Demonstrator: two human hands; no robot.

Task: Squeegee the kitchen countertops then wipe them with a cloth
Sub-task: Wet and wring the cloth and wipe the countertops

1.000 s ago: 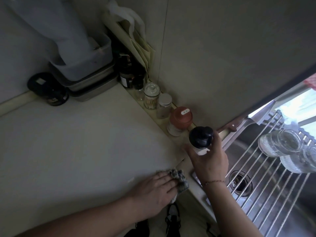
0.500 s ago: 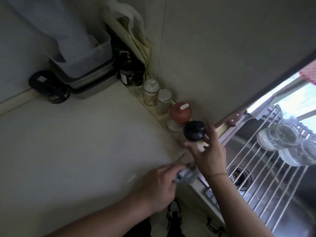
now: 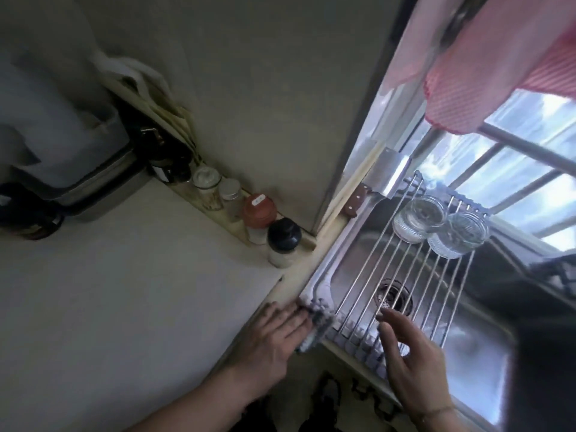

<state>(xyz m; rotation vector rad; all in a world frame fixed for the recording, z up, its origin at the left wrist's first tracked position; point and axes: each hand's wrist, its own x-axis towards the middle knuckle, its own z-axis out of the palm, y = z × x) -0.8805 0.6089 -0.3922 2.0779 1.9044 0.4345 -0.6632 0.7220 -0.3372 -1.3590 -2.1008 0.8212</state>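
My left hand [image 3: 274, 335] lies flat on a grey cloth [image 3: 314, 325] and presses it onto the pale countertop [image 3: 124, 291] right at the corner beside the sink rim. Most of the cloth is hidden under the fingers. My right hand [image 3: 408, 363] hovers open over the front of the wire rack [image 3: 405, 275], fingers spread, holding nothing. A black-capped jar [image 3: 284, 241] stands on the ledge at the end of the row of jars, apart from both hands.
Along the back ledge stand a red-lidded jar [image 3: 259, 212], two small glass jars [image 3: 215, 188] and dark bottles [image 3: 165, 163]. Stacked metal containers [image 3: 93, 179] fill the far left corner. Two glasses [image 3: 436, 226] lie on the rack over the steel sink [image 3: 467, 338]. A cleaver [image 3: 386, 176] leans by the wall. A pink cloth [image 3: 498, 73] hangs above.
My right hand set the black-capped jar down on the ledge, let go and moved right over the rack. My left hand slid the cloth right to the sink edge.
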